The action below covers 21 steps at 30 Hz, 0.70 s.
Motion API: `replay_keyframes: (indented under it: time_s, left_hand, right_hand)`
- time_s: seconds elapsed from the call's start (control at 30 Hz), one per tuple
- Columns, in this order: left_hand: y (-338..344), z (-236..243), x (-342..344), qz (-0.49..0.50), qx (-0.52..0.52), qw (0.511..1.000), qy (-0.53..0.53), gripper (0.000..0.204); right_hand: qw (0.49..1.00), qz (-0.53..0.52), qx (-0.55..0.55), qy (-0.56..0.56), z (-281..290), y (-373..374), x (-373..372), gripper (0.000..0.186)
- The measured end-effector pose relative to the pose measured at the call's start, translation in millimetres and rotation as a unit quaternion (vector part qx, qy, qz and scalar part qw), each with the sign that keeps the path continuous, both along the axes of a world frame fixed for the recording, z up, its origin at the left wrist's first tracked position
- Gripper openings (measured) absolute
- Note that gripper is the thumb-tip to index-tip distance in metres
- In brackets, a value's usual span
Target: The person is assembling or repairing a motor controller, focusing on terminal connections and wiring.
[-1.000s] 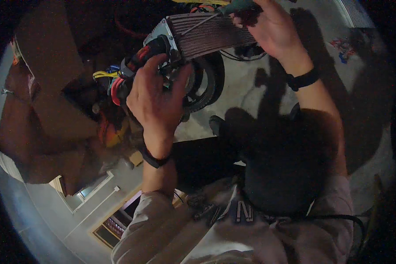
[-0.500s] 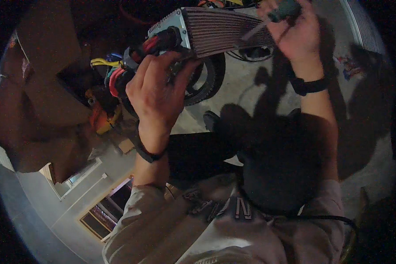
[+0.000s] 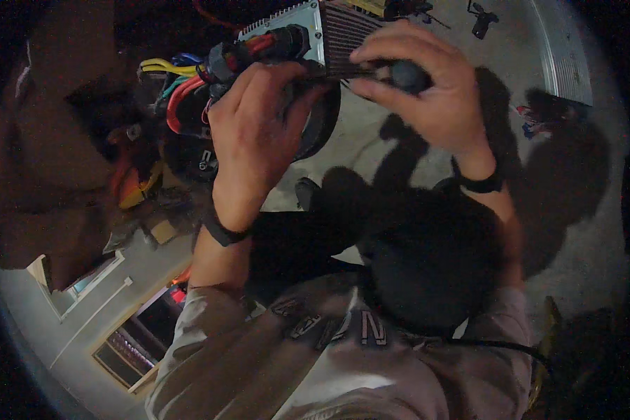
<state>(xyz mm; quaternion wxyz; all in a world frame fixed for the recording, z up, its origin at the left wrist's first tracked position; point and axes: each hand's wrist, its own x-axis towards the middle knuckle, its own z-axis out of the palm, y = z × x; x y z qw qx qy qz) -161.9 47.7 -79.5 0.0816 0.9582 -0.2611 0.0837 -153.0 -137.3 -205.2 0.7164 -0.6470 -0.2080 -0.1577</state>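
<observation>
- Upper centre: my left hand point(image 3: 255, 133) half-curls at the finned box point(image 3: 346, 35), perhaps bracing; its hold's hidden.
- My right hand point(image 3: 437, 94) wraps the screwdriver point(image 3: 408, 76), pointing it leftward.

A dark-handled screwdriver point(image 3: 408, 76) points left beside a ribbed box point(image 3: 341, 33).

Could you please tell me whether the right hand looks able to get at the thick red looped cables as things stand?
Probably not directly: the left hand lies between the right hand and the thick red looped cables, and the right grips a dark-handled screwdriver.
</observation>
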Motion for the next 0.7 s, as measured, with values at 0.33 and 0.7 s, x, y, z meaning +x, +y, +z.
replay_keyframes:
  time_s: [0.33, 0.7]
  left_hand:
    - [3, -1, 1, -0.034, -0.025, 0.999, -0.008, 0.023]
    - [5, 2, 3, -0.05, 0.007, 0.999, 0.001, 0.025]
  right_hand:
    - [0.992, -0.045, -0.104, 0.05, 24, 2, 7, 0.076]
    - [0.995, 0.023, -0.093, 0.027, 25, 7, 24, 0.078]
